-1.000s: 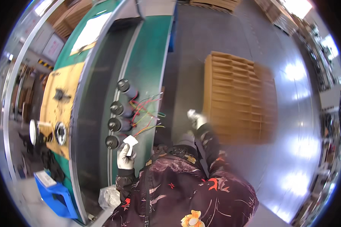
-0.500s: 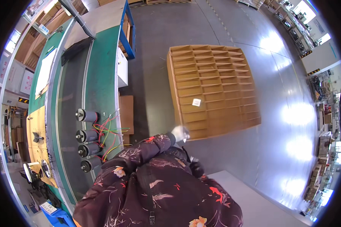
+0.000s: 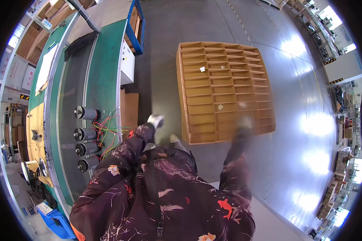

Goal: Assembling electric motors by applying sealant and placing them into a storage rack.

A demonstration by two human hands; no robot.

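A large cardboard box [image 3: 184, 100] with a grid of cardboard dividers stands on the floor in front of me. Small white scraps [image 3: 202, 69] lie among its compartments. My right hand [image 3: 244, 122], smeared by motion, is over the box's near right part; its fingers cannot be made out. To the left of the box, my left hand [image 3: 156, 120] in a white glove hangs apart from it, above the floor. Nothing shows in the left hand, but its finger position is unclear. Several cylindrical motors [image 3: 86, 113] with coloured wires [image 3: 104, 130] lie on the bench to my left.
The long green workbench [image 3: 104, 68] runs along my left side. Beneath its edge are a white cabinet [image 3: 127, 64] and a brown carton [image 3: 129, 114]. A blue frame [image 3: 135, 28] stands at its far end. A grey surface [image 3: 275, 219] lies at my lower right.
My left hand has moved left, away from the box's near left corner. The right hand has swung from near my body out over the box. More white scraps now show among the dividers.
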